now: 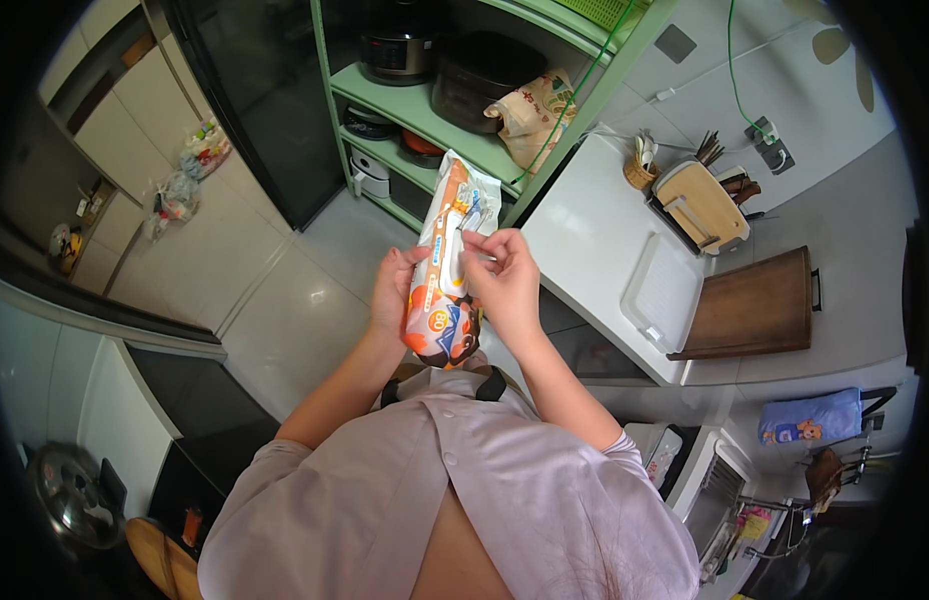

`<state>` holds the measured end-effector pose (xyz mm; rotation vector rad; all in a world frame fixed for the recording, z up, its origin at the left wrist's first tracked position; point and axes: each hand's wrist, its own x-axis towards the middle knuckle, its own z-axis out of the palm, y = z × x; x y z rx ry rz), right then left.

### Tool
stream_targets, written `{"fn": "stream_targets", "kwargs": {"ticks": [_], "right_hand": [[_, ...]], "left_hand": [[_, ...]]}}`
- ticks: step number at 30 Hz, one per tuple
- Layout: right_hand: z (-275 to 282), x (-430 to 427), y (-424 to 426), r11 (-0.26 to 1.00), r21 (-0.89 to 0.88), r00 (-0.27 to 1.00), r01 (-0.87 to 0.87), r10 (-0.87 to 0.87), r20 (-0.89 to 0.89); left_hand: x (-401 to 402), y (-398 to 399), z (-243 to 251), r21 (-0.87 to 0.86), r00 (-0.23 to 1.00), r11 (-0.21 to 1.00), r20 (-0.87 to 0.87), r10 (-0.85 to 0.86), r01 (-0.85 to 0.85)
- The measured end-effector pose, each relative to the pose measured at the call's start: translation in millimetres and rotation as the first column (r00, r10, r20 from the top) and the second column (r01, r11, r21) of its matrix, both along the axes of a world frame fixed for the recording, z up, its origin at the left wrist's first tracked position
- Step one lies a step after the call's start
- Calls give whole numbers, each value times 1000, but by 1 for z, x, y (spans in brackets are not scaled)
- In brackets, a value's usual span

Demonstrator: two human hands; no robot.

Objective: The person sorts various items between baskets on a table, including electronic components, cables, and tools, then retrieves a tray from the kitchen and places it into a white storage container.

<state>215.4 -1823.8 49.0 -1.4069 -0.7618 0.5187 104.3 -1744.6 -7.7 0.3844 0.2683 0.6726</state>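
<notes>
A soft plastic pack of wipes [448, 270], printed in orange and white with writing on it, is held upright before my body. My left hand [395, 289] grips it along its left side, the thumb on the near face. On the right, my right hand [505, 277] has its thumb and forefinger pinched at the edge of the pack's white lid [453, 255]. Whether a wipe or part of the lid is between those fingertips cannot be made out. The lower end of the pack hangs just above my waist.
Ahead stands a green shelf rack [404, 90] with cookers and a paper bag [535, 116]. To the right, a white counter [577, 217] carries cutting boards [701, 206], a utensil basket [641, 172] and a plastic tray [663, 289]. A sink [716, 487] lies at lower right, a metal pot [74, 495] at lower left.
</notes>
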Motion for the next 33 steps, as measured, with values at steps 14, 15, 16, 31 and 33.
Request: {"fn": "stream_targets", "kwargs": {"ticks": [14,15,16,31,33], "right_hand": [[-25,39,-5,964,-242,993,109,-95,67],[-29,44,-6,963,-252,995,100,-95,33],[-31,49,-9,961,-261,996,90,-94,-2],[-27,170,-74,883,458,644,109,288,-708],[-27,201,-92,757,648,697,81,422,-580]], "left_hand": [[46,-8,-14,216,995,972,2,97,-95],[49,-10,-14,217,996,973,3,84,-82],[52,-12,-15,203,996,977,-45,77,-66],[170,-23,-34,-94,951,967,-183,-251,237],[187,-22,-48,-131,944,950,-140,-300,282]]}}
